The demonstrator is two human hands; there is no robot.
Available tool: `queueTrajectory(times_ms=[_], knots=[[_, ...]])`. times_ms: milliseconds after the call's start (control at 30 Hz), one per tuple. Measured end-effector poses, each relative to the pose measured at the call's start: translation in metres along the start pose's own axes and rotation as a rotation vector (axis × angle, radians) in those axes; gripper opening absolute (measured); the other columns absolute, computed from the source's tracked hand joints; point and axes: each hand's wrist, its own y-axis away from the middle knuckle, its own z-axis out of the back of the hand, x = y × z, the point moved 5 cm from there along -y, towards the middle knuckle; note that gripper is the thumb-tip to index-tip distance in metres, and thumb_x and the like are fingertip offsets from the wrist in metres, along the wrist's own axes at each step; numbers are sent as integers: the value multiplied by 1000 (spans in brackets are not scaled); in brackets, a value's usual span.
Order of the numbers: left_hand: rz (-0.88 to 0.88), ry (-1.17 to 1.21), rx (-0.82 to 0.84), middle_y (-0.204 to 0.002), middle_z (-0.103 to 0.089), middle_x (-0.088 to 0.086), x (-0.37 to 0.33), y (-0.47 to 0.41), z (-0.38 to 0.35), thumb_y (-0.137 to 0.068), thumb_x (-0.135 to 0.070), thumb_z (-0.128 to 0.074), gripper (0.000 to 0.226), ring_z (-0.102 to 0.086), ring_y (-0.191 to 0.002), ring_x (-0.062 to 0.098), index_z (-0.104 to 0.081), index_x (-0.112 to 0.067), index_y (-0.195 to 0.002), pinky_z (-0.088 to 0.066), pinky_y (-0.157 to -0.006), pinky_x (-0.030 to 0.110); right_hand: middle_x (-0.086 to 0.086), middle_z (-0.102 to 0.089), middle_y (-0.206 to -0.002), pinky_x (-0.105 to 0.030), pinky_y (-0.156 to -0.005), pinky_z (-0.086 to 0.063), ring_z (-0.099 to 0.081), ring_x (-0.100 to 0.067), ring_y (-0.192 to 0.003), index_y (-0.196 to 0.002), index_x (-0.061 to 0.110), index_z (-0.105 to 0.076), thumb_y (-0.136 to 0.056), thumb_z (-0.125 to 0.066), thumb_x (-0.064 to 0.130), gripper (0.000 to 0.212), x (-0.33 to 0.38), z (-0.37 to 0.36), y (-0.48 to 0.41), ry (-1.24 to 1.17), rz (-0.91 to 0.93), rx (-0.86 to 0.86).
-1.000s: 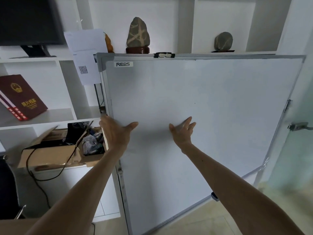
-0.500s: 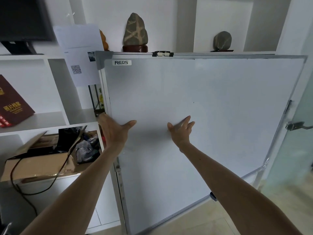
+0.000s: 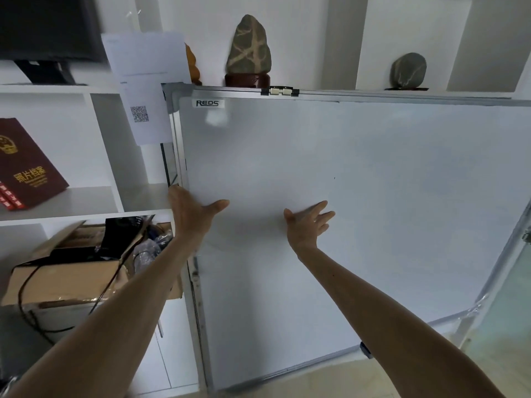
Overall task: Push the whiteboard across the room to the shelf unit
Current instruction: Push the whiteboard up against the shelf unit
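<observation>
A large white whiteboard (image 3: pixel 373 182) with a grey metal frame and a "REDS" label stands upright right in front of the white shelf unit (image 3: pixel 86 202), covering its right half. My left hand (image 3: pixel 192 214) grips the board's left frame edge, thumb spread across the white face, the other fingers hidden behind the frame. My right hand (image 3: pixel 307 225) lies flat on the board's face near its middle, fingers apart.
Two stones (image 3: pixel 248 50) on stands sit on the shelf above the board's top edge. A dark red book (image 3: pixel 26 165), a taped paper with a QR code (image 3: pixel 143 81) and an open cardboard box with cables (image 3: pixel 66 271) are at left. A glass door (image 3: pixel 511 326) is at right.
The view shifted slightly; the shelf contents slid left then back right. Both hands stay on the board in the same places, the right hand's fingers a little more spread.
</observation>
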Motion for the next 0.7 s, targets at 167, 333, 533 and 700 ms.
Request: queueTrajectory(times_ms=[167, 333, 533, 700], knots=[[0, -27, -5, -121, -42, 19, 9, -20, -4, -60, -36, -87, 90, -40, -116, 34, -37, 8, -120, -39, -98, 43, -25, 18, -159, -58, -119, 10, 15, -45, -147, -151, 6, 15, -91, -48, 51, 98, 3, -14, -14, -33, 71, 20], [12, 31, 28, -127, -40, 20, 23, -41, -13, -61, -34, -87, 92, -38, -122, 34, -35, 8, -124, -35, -104, 47, -23, 21, -159, -54, -118, 13, 18, -42, -147, -151, 6, 18, -93, -46, 50, 97, 10, -30, -27, -31, 45, 9], [3, 71, 50, -113, -37, 7, 40, -67, -22, -60, -34, -87, 80, -40, -106, 23, -36, -2, -112, -41, -96, 42, -27, 17, -158, -49, -123, -8, 9, -41, -149, -152, 6, 14, -87, -53, 56, 106, 16, -50, -35, -82, -74, -54], [-15, 105, 65, -109, -35, 6, 49, -83, -29, -60, -33, -87, 78, -40, -102, 21, -36, -6, -112, -40, -89, 35, -25, 17, -159, -49, -123, -9, 8, -42, -149, -152, 8, 13, -87, -55, 54, 105, 20, -60, -42, -103, -88, -57]])
